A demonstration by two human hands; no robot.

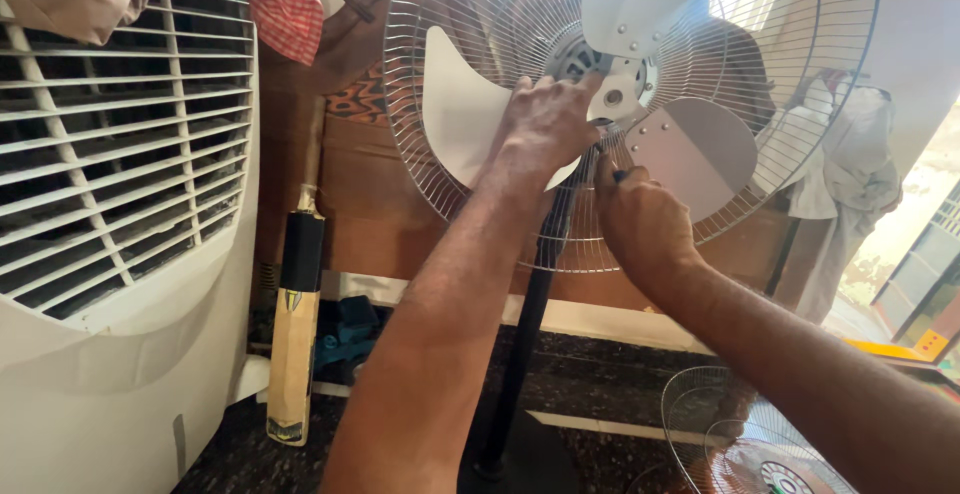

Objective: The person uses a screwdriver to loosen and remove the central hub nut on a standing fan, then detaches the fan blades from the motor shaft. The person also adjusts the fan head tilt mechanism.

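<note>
A pedestal fan stands in front of me with its front grille off, showing the white blades (465, 114) and the hub (612, 97) inside the rear wire guard (420, 154). My left hand (548, 122) reaches up and rests on the blade assembly beside the hub, fingers spread over it. Just below the hub, my right hand (638, 222) is closed around a small dark tool whose tip points up toward the hub. The tool is mostly hidden in my fist. The fan's black pole (525, 344) runs down between my forearms.
A large white air cooler (120, 224) with slatted vents fills the left. A cricket bat (296, 304) leans against a wooden headboard (370, 204). A detached wire fan grille (740, 434) lies on the dark floor at the lower right. Clothes hang at the top and right.
</note>
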